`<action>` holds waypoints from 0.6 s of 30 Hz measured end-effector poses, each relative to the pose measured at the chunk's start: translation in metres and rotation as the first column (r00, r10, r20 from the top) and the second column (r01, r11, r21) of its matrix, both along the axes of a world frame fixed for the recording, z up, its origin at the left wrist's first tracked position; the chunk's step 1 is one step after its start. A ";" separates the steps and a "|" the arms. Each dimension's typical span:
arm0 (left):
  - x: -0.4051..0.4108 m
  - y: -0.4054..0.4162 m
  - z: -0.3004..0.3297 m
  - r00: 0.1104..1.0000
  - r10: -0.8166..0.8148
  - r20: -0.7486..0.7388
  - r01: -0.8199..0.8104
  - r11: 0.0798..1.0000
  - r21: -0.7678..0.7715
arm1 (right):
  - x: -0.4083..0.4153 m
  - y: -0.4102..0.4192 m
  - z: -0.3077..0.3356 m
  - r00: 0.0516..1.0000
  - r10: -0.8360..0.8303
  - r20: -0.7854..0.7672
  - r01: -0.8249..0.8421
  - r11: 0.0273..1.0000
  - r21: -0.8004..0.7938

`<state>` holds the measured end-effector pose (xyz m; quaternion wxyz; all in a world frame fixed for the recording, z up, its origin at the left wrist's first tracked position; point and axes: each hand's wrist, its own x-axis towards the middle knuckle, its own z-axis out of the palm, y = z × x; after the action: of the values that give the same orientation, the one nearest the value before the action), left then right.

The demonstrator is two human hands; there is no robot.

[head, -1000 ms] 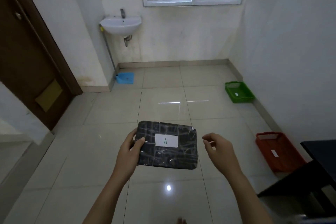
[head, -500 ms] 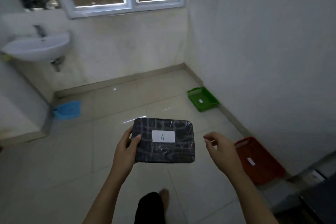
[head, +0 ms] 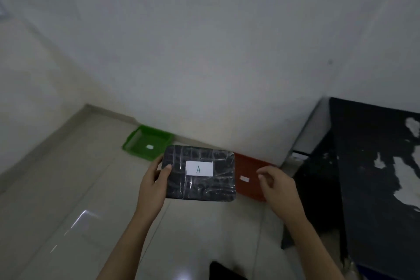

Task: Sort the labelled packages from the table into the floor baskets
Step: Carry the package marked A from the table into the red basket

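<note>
A flat black package [head: 200, 186] wrapped in shiny film carries a white label with the letter A. My left hand [head: 153, 185] grips its left edge, thumb on top. My right hand [head: 276, 185] hovers to the right of the package with its fingers apart, holding nothing. A green basket [head: 136, 141] lies on the floor by the wall, just beyond the package's upper left corner. A red basket [head: 246, 166] with a white tag lies on the floor between the package and my right hand, partly hidden by both.
A black table [head: 375, 166] with worn white patches stands at the right against the white wall [head: 204, 52]. Pale floor tiles [head: 68, 200] stretch to the left. A dark trouser leg [head: 223, 271] shows at the bottom edge.
The view has swung right: the sink, window and blue item have left the frame, and both baskets and the table now sit close behind the package. My left hand still holds the package.
</note>
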<state>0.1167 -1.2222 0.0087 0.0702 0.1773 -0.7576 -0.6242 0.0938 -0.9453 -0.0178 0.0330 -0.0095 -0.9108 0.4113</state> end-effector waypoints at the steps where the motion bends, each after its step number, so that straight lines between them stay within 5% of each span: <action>1: -0.026 0.005 -0.009 0.999 -0.031 0.022 0.031 0.999 0.007 | -0.008 0.008 -0.008 0.999 -0.050 0.011 0.050 0.999 0.001; 11: -0.191 0.076 -0.085 0.968 -0.159 0.192 0.156 0.987 0.031 | -0.117 0.078 -0.092 0.938 -0.210 0.275 0.204 0.978 0.050; 18: -0.273 0.118 -0.163 0.924 -0.235 0.303 0.231 0.972 0.048 | -0.193 0.102 -0.158 0.908 -0.290 0.301 0.286 0.956 0.060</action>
<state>-0.1567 -1.1044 -0.1539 -0.1236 0.1812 -0.7713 -0.5975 -0.0992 -0.8432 -0.1754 -0.0484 -0.2071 -0.8964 0.3889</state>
